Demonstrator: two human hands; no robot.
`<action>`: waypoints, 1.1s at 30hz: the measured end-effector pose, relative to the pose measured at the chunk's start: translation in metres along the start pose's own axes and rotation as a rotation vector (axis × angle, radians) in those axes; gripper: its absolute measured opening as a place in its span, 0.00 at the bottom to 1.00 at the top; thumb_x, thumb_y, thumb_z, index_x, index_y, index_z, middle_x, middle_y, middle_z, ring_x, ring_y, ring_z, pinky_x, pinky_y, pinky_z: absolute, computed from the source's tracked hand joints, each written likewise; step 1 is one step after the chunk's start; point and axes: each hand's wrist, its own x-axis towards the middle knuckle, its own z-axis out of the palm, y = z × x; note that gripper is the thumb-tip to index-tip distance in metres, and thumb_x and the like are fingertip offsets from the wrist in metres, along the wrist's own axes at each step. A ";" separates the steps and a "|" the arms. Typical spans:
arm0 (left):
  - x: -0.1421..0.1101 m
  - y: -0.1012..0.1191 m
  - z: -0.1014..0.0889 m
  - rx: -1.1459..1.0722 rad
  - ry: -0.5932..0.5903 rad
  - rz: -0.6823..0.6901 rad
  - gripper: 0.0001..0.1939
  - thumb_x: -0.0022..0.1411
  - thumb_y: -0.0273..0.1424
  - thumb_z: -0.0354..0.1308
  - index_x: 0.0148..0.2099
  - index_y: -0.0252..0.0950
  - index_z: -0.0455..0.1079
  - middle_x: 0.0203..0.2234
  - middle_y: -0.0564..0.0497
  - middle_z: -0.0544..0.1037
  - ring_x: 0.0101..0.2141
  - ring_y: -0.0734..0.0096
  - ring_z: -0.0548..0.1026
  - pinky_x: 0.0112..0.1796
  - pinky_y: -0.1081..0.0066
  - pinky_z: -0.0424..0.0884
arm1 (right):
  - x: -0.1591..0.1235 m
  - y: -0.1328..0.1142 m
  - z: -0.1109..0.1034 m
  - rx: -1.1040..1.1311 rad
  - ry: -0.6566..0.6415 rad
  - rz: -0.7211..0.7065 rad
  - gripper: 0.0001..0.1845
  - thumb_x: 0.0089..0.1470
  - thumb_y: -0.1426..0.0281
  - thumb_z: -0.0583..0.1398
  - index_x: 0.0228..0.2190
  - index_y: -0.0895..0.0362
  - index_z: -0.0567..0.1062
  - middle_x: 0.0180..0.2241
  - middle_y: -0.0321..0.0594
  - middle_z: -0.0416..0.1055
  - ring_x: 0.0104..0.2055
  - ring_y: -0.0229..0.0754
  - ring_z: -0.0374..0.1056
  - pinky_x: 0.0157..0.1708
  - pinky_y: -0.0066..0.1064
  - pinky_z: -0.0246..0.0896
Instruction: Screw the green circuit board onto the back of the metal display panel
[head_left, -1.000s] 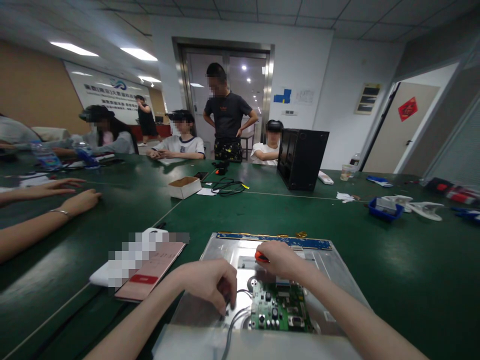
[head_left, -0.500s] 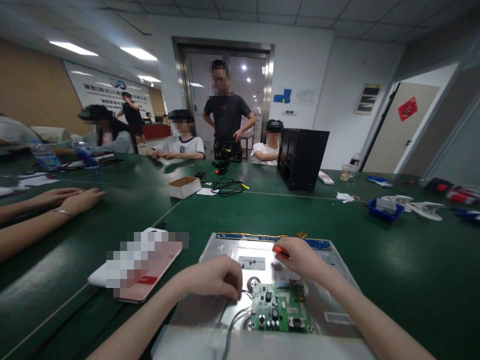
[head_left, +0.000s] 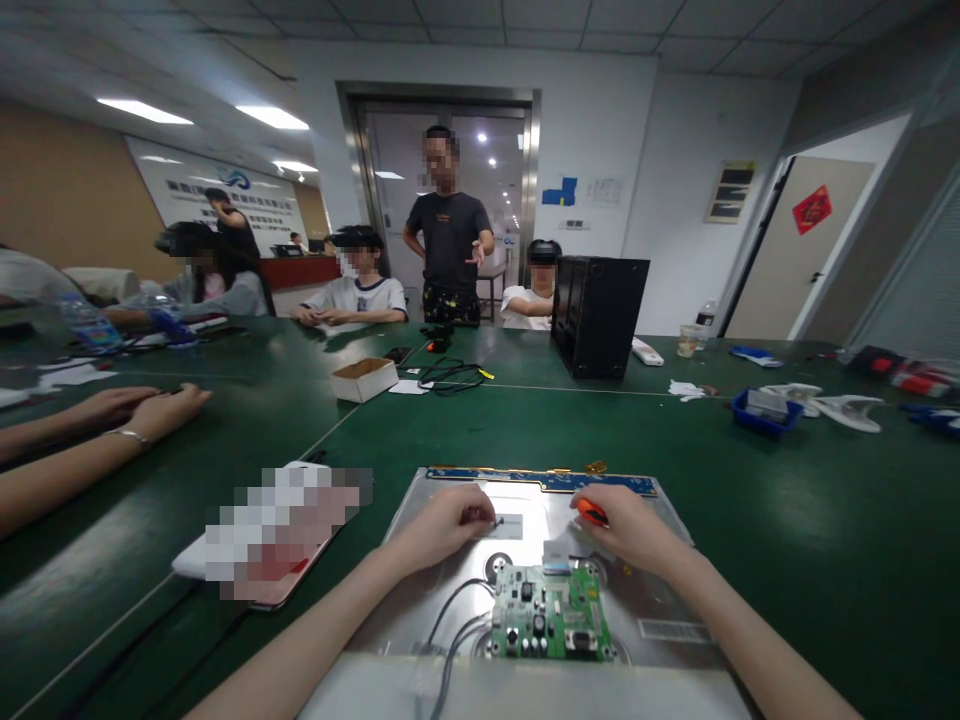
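My left hand (head_left: 450,525) is over the metal back of a display panel (head_left: 405,590), its fingers pinched at small dark screws (head_left: 500,522) lying on a pale label. Whether a screw is between the fingertips is hard to make out. My right hand (head_left: 626,525) is closed around a screwdriver with an orange handle (head_left: 592,512); its shaft is mostly hidden. Below the hands, a green circuit board (head_left: 551,610) sits on the panel, with grey cables (head_left: 454,650) at its left side. A narrow blue circuit strip (head_left: 517,479) runs along the far edge.
Phones (head_left: 285,540) lie left of the panel, near another person's hands (head_left: 161,410). Farther back are a small white box (head_left: 364,380), a black cable (head_left: 454,374) and a black computer case (head_left: 604,318). A blue tray (head_left: 761,412) is at right. Several people are around the table.
My left hand has moved forward from beside the circuit board to the screws on the label. My right hand, with the screwdriver, has shifted slightly right.
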 end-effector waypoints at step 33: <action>-0.016 0.032 -0.013 -0.054 -0.305 0.159 0.19 0.50 0.30 0.67 0.47 0.41 0.78 0.32 0.52 0.71 0.31 0.69 0.69 0.31 0.72 0.60 | -0.027 0.000 -0.025 0.303 -0.226 -0.180 0.13 0.52 0.75 0.61 0.40 0.54 0.79 0.39 0.38 0.75 0.42 0.42 0.69 0.45 0.32 0.60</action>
